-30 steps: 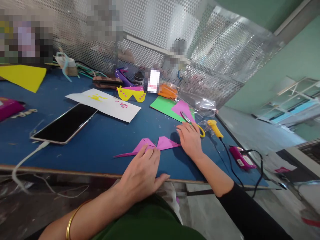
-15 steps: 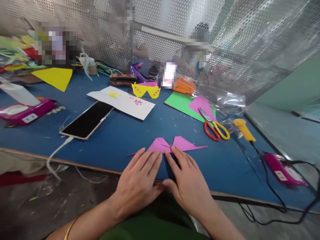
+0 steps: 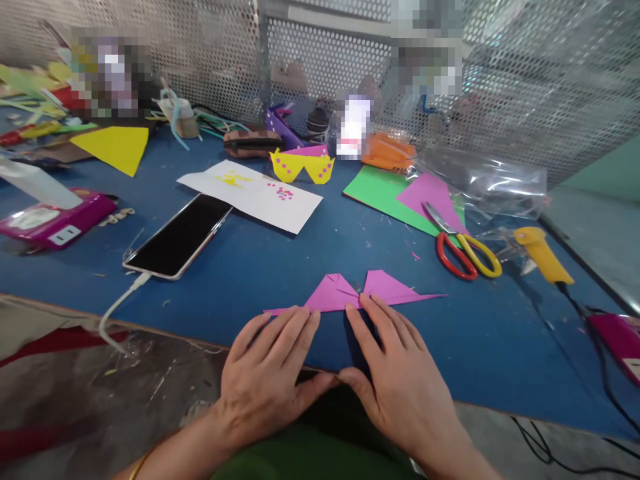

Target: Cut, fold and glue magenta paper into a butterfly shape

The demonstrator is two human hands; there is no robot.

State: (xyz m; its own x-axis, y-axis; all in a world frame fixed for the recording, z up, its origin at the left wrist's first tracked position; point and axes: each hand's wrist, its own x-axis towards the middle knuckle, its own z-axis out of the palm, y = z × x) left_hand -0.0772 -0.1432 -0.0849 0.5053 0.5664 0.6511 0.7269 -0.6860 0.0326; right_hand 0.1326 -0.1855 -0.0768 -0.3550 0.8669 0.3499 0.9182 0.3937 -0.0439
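A folded pink paper mask [image 3: 333, 293] lies flat on the blue table near its front edge, with a narrow strip reaching out at each side. My left hand [image 3: 273, 363] rests palm down, its fingertips on the paper's lower left edge. Flat beside it, my right hand [image 3: 397, 360] has its fingertips at the paper's lower middle, near the notch. Fingers of both hands are stretched out, and the thumbs nearly meet at the table edge. Beyond the paper stands a yellow paper mask [image 3: 303, 167] with pink dots.
Scissors [image 3: 463, 250] lie on pink and green paper [image 3: 383, 197] at right, near a yellow glue gun [image 3: 543, 253]. A phone [image 3: 180, 237] on a white cable and a white sheet [image 3: 255, 200] with small cut-out dots lie left of centre. A yellow paper piece [image 3: 115, 148] is farther left.
The view has shifted, so things on the right appear farther right. My left fingertips have slid slightly down off the paper's middle to its lower edge; my right hand stays by the notch.
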